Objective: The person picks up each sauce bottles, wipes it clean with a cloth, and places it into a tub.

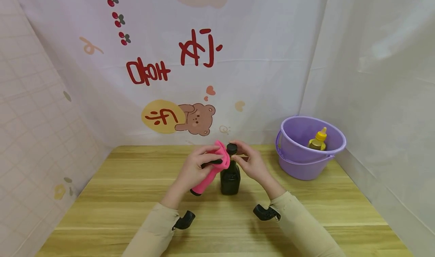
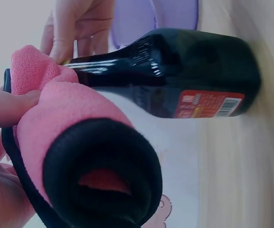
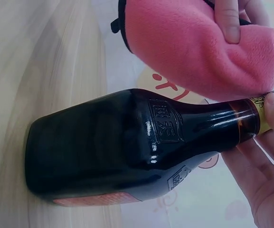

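A dark glass sauce bottle with a black cap stands upright at the middle of the wooden table. My right hand pinches it at the neck and cap between thumb and fingers; in the right wrist view a yellow band shows under the thumb. My left hand grips a folded pink cloth with black edging, which hangs down left of the bottle. The cloth's upper end lies against the bottle neck. A red label with a barcode shows low on the bottle in the left wrist view.
A purple bucket stands at the table's back right, with a yellow-capped squeeze bottle inside. A printed white curtain hangs behind the wooden table, and more sheeting flanks both sides.
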`<state>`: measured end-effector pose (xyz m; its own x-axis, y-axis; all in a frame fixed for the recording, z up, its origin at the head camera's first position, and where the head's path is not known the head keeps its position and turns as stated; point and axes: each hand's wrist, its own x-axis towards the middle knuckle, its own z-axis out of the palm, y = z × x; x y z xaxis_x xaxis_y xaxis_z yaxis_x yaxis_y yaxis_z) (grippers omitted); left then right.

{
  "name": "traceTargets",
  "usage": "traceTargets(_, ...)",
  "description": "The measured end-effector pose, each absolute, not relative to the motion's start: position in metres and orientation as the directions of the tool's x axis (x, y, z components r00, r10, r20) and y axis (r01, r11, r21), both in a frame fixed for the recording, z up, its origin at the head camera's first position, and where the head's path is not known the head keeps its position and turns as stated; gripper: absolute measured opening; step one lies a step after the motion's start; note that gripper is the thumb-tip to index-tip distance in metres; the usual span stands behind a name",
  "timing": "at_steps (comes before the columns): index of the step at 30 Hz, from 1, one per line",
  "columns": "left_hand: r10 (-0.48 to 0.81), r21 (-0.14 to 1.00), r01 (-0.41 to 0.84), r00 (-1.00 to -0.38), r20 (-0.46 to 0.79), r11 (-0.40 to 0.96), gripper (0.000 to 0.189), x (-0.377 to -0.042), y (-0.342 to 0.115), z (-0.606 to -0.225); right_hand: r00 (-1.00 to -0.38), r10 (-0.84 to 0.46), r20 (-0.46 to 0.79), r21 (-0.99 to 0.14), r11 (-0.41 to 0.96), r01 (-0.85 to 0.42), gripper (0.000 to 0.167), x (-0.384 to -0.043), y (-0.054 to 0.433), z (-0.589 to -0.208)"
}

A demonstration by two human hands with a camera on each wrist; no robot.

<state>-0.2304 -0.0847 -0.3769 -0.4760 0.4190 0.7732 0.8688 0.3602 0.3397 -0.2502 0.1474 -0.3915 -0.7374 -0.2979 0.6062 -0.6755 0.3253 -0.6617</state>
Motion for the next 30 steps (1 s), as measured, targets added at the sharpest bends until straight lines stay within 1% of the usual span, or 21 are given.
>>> traceTargets(4, 0.427, 0.323, 0.871, -0.469, 0.773, 0.37, 0.03, -0.232, -0.08, -0.385, -0.747, -0.295, 0.596, -0.662, 0.346, -0.664, 0.045, -0.25, 0.147, -0.391)
traceTargets(8, 0.431, 0.325, 0.866, -0.477, 0.766, 0.38, 0.031, -0.231, -0.076, -0.389, -0.763, -0.287, 0.58, -0.684, 0.338, -0.647, 0.045, -0.249, 0.148, -0.391)
traceTargets(15, 0.449, 0.34, 0.858, -0.497, 0.743, 0.386, 0.031, -0.232, -0.075, -0.393, -0.756, -0.285, 0.589, -0.689, 0.311, -0.655, 0.049, -0.25, 0.147, -0.39)
traceTargets(25, 0.52, 0.301, 0.882, -0.459, 0.72, 0.362, 0.028, -0.235, -0.08, -0.407, -0.744, -0.299, 0.597, -0.668, 0.328, -0.668, 0.046, -0.252, 0.152, -0.392)
traceTargets(30, 0.536, 0.315, 0.881, -0.467, 0.704, 0.354, 0.025, -0.237, -0.084, -0.415, -0.749, -0.299, 0.591, -0.674, 0.328, -0.663, 0.047, -0.251, 0.152, -0.391)
